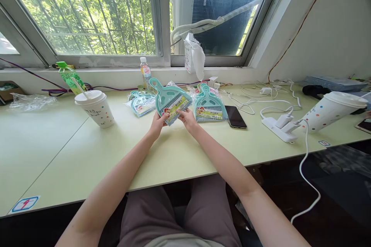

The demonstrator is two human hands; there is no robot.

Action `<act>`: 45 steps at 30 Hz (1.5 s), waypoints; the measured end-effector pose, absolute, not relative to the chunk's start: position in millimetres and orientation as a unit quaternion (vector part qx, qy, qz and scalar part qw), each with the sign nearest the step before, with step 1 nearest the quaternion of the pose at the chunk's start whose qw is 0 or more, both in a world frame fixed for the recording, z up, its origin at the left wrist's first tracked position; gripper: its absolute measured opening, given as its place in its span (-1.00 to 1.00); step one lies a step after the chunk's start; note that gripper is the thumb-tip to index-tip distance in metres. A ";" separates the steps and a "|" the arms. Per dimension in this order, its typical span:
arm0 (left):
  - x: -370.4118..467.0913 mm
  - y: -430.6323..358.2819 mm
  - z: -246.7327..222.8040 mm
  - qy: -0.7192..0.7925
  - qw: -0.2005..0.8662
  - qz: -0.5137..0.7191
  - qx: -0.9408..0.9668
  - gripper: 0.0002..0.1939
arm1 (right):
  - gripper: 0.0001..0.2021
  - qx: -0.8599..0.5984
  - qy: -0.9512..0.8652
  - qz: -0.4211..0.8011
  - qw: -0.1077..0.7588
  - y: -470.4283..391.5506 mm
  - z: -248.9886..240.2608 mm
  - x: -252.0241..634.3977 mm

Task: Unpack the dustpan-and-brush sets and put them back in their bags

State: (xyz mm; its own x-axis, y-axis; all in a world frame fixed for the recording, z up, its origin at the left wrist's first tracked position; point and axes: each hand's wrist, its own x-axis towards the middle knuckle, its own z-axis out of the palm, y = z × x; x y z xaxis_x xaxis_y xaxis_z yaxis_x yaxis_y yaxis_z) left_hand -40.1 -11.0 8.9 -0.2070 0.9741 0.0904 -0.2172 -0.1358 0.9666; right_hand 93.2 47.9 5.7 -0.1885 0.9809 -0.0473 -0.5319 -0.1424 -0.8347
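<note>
Both my hands hold one teal dustpan-and-brush set with a yellow-green label, tilted above the table. My left hand pinches its lower left edge, thumb on the front. My right hand grips its lower right edge. To the right, another teal dustpan set in clear plastic lies on the table, with something pink partly behind it. On the left lie more wrapped teal sets, partly hidden by the held one.
A white cup and green bottle stand left; a small bottle is behind. A black phone, power strip with cables, and tilted white cup are right. The table ends near my lap.
</note>
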 end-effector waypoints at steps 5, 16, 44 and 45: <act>-45.2 -8.0 8.1 0.441 0.485 0.639 0.403 -0.44 | -0.87 -0.331 -0.347 0.703 0.525 49.8 5.7 93.2; -46.0 -13.8 15.0 0.430 0.506 0.629 0.406 -0.43 | -0.90 -0.343 -0.342 0.693 0.534 50.8 2.4 96.8; -117.6 4.5 19.4 0.422 0.548 0.680 0.243 -0.65 | -0.45 -0.386 -0.725 0.164 0.546 48.6 18.2 115.2; -119.4 3.9 19.2 0.430 0.556 0.669 0.241 -0.63 | -0.46 -0.371 -0.744 0.143 0.537 49.3 18.0 115.4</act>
State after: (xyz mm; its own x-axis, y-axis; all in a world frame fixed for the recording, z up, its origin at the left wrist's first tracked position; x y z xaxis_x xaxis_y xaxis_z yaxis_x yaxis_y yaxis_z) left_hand -119.4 3.9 19.2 -0.2653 0.9517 -0.1547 -0.5373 -0.0127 0.8433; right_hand 115.4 49.3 18.0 -0.1474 0.7054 0.6933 0.3980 0.6840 -0.6113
